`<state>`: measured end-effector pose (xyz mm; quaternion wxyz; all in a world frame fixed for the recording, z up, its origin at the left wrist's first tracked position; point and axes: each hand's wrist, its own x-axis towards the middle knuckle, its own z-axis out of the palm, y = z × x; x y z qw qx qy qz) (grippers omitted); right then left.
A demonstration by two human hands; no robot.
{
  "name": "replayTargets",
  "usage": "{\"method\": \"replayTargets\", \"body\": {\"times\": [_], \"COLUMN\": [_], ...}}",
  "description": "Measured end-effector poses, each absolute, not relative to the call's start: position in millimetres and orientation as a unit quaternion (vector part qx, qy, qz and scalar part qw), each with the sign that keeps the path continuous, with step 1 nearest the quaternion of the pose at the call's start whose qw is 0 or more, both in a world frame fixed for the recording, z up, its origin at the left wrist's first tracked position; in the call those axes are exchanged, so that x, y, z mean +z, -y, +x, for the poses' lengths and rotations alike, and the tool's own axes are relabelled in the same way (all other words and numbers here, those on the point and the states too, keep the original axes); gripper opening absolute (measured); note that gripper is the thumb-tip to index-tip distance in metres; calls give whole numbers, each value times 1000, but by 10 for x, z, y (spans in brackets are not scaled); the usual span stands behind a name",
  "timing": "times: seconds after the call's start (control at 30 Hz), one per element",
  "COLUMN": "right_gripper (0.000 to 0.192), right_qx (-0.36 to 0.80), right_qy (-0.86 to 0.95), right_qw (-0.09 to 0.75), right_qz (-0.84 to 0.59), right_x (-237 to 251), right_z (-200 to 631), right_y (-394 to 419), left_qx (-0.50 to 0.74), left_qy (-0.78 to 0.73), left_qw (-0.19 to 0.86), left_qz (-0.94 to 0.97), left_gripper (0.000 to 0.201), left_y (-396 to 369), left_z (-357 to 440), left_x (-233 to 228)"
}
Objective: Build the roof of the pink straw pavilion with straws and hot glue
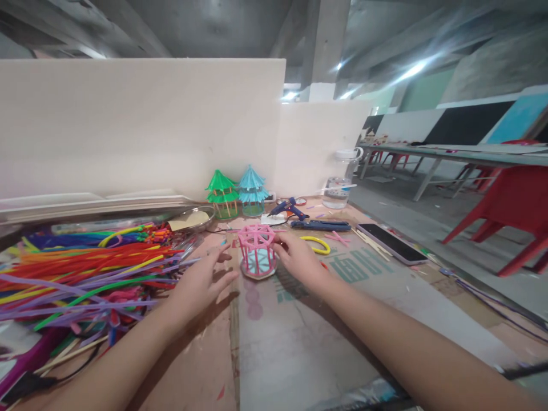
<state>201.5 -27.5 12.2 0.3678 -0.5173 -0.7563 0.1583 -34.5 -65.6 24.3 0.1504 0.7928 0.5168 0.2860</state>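
Note:
A small pink cage-like frame (258,236) with upright posts stands on a round base with light-blue strips inside it. My right hand (295,255) reaches in from the right, its thumb and fingers closed on the frame's upper right side. To the left of the frame, my left hand (209,275) has its fingers apart, with nothing between them and a small gap to the posts. Behind the frame stand two finished-looking little pavilions, one with a green tiered roof (221,188) and one with a light-blue tiered roof (252,187).
Colourful pipe cleaners (85,268) heap on the left beside a metal dish (192,218). Behind lie a blue glue gun (289,210) and a dark blue tool (321,226). A yellow ring (317,245), a phone (391,244) and a water bottle (338,180) are at right.

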Motion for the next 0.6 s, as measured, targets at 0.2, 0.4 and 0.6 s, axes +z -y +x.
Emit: {"method": "replayTargets", "body": {"times": [0.2, 0.4, 0.6], "right_gripper": [21, 18, 29], "right_qx": [174, 182, 160], "right_qy": [748, 758, 779], "right_qw": [340, 306, 264], "right_qz": [-543, -546, -546], "right_x": [46, 55, 184], "right_z": [2099, 2133, 2272], "right_y": [134, 113, 78], "left_qx": [263, 266, 230], "left_qy": [-544, -525, -521], "left_qw": [134, 124, 108], "left_qz": [786, 799, 815], "left_gripper": [57, 54, 56], "left_y": [595, 551, 545], "left_z": [-386, -434, -467], "left_x": [178, 143, 190]}}
